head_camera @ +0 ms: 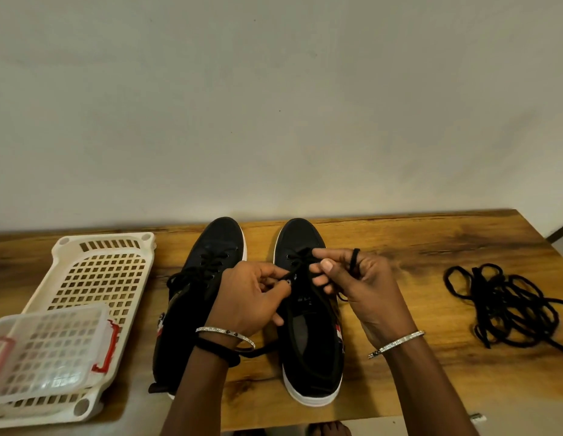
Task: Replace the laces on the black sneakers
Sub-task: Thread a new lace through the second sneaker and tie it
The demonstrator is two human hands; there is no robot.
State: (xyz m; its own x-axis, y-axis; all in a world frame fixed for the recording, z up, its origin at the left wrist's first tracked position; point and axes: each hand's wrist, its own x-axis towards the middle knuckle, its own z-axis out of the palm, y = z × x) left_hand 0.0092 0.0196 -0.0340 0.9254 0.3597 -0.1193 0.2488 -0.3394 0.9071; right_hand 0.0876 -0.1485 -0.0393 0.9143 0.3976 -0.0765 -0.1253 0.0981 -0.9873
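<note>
Two black sneakers with white soles stand side by side on the wooden table (431,247), toes pointing away. The left sneaker (208,262) is laced, its lace ends loose. Both hands work over the right sneaker (308,341). My left hand (252,297) pinches a black lace (294,272) at an eyelet on that shoe's left side. On the other side, my right hand (352,278) pinches the lace near the upper eyelets, and a loop of it runs over the fingers. One lace end trails under my left wrist between the shoes.
A tangled pile of black laces (506,306) lies at the right of the table. A white perforated plastic tray (94,278) sits at the left, with a clear lidded box with red clips (47,347) on its near end. A wall stands right behind the table.
</note>
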